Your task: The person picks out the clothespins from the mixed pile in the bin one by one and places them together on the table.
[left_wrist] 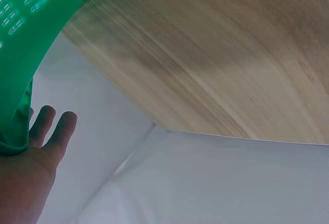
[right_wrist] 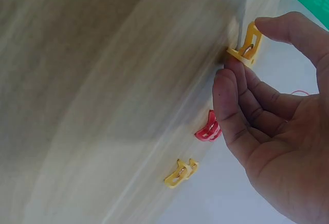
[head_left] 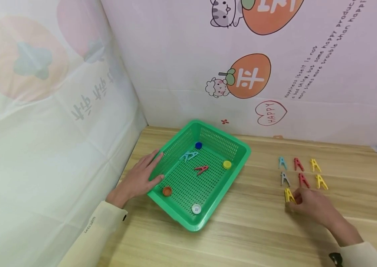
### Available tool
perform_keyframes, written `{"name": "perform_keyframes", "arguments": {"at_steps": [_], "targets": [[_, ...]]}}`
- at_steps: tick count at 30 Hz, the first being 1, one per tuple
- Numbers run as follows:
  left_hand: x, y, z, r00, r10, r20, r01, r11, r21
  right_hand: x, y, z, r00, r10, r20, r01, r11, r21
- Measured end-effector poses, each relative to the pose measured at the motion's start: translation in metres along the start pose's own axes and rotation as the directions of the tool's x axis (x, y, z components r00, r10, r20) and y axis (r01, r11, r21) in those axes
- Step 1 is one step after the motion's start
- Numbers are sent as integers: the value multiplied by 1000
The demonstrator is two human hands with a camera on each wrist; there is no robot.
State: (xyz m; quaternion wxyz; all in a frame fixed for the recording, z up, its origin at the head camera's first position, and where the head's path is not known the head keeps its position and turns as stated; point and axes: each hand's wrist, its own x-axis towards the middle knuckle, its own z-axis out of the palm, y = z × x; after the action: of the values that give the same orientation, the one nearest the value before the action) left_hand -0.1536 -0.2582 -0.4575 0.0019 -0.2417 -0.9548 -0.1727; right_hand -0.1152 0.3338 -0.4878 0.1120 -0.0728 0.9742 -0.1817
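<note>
Yellow clothespin on the wooden bench, right hand reaching low, thumb and fingers pinching it at the near end of the peg rows. Left hand lies flat, fingers straight against the green basket wall; its thumb is hidden.

Light wood-grain surface with plank-like stripes, pale tan. A white printed sheet hangs behind it as a backdrop, and a second sheet hangs on the left; the two meet in a corner at the surface's far left. The print shows an orange fruit with a white character on it, a small sheep beside that, a cat at the top edge, a red heart outline reading HAPPY, and slanted lines of small English text. The left sheet is faded, blurry and wrinkled. Light is even and soft, with faint shadows.
</note>
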Motion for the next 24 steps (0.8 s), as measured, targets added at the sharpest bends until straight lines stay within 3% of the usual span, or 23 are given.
{"name": "perform_keyframes", "arguments": {"at_steps": [24], "targets": [[0, -1, 2, 1000, -4, -14, 4, 1000, -21, -4, -9, 6, 996, 71, 53, -74, 996, 55]]}}
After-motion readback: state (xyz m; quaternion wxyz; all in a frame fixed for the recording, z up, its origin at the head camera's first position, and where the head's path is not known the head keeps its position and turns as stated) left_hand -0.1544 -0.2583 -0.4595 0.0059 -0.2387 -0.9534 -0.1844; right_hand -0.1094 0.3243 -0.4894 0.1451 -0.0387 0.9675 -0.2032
